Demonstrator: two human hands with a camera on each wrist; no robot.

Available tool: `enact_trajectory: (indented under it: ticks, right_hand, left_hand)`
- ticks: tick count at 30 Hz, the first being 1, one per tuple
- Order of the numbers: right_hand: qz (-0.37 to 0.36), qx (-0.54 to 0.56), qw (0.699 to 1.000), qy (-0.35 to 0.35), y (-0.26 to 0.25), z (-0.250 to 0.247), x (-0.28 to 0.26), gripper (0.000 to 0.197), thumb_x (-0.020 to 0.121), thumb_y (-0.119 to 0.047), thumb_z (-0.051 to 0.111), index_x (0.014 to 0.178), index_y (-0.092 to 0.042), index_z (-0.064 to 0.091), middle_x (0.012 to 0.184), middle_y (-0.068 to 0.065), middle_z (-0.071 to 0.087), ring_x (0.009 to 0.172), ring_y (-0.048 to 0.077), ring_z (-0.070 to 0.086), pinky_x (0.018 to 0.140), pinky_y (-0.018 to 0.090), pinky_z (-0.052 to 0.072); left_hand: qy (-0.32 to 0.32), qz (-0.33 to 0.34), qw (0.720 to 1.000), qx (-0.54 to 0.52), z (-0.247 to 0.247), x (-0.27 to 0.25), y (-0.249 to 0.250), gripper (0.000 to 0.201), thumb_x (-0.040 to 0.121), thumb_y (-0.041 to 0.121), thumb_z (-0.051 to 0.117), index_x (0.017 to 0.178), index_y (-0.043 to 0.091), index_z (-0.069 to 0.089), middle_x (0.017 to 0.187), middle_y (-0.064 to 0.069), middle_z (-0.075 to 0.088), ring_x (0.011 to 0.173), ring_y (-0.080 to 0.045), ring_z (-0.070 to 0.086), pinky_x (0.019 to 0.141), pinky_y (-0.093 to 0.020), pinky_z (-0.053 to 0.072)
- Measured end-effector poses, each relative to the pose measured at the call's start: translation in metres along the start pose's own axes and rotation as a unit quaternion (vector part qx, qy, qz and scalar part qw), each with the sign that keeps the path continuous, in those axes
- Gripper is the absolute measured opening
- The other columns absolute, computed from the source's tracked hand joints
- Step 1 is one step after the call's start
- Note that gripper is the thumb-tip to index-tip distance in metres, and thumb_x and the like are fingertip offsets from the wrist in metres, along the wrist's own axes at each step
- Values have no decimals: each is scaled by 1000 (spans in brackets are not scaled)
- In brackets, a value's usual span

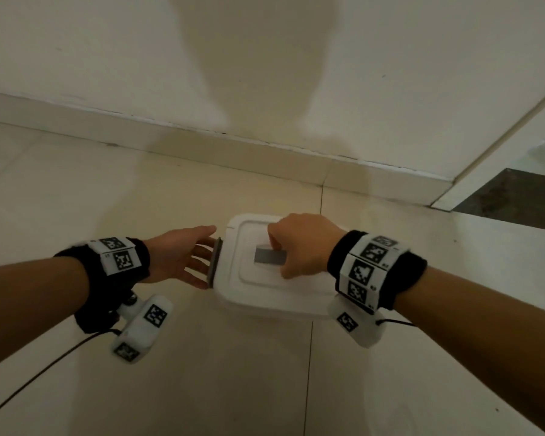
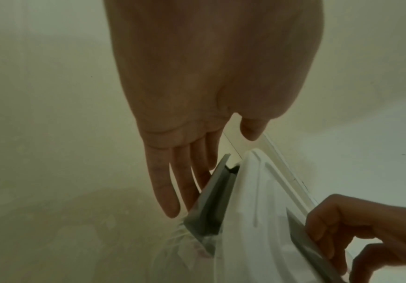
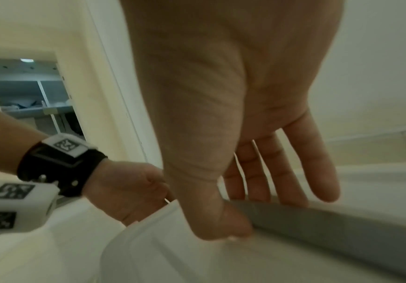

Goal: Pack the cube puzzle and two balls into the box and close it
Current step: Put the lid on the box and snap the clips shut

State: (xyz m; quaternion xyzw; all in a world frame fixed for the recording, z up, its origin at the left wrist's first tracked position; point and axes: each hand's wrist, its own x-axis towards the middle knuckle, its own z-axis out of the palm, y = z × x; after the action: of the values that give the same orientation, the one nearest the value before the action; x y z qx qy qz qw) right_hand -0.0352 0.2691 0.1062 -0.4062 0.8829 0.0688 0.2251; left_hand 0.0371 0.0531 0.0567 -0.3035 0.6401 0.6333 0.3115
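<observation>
A white box with its lid (image 1: 265,294) on stands on the tiled floor. The grey side latch (image 1: 216,262) at its left end sticks out from the lid. My left hand (image 1: 199,262) has straight, spread fingers (image 2: 185,181) that touch the outer face of this latch (image 2: 211,197). My right hand (image 1: 283,253) sits on top of the lid and pinches the grey handle (image 1: 269,256) between the thumb (image 3: 221,226) and the fingers behind it. The cube puzzle and the balls are not visible.
A wall with a skirting board (image 1: 265,158) runs close behind the box. A doorway with dark flooring (image 1: 510,196) opens at the far right. A black cable (image 1: 29,382) trails from my left wrist across the tiles.
</observation>
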Motion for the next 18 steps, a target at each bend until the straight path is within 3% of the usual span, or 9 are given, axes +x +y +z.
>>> enact_trajectory:
  ticks: [6,11,14,18]
  right_hand:
    - [-5,21,1000,8,3,13,-2,30,78,-31,71,102,-17,60,99,3,63,85,23,60,69,32,48]
    - [-1,43,999,8,6,17,0,26,82,-23,67,108,-18,65,102,3,64,89,24,62,73,33,51]
    - [2,83,997,4,16,16,4,29,80,-23,71,108,-22,66,98,-4,60,90,20,60,71,28,45]
    - [-5,141,990,3,25,18,5,31,78,-25,76,108,-23,69,91,-11,56,85,11,54,73,22,43]
  left_hand:
    - [-32,7,999,29,0,4,-2,48,98,44,47,118,3,63,107,-18,63,89,-33,65,90,-54,55]
    - [-16,10,997,69,5,8,-1,42,92,36,63,121,7,63,119,-17,66,97,-34,68,82,-46,59]
    - [-16,9,994,104,8,9,-2,42,86,32,70,121,9,64,117,-11,71,102,-30,69,80,-42,60]
    - [13,20,992,124,13,8,-4,44,83,29,74,118,3,66,108,-12,73,95,-29,71,71,-36,61]
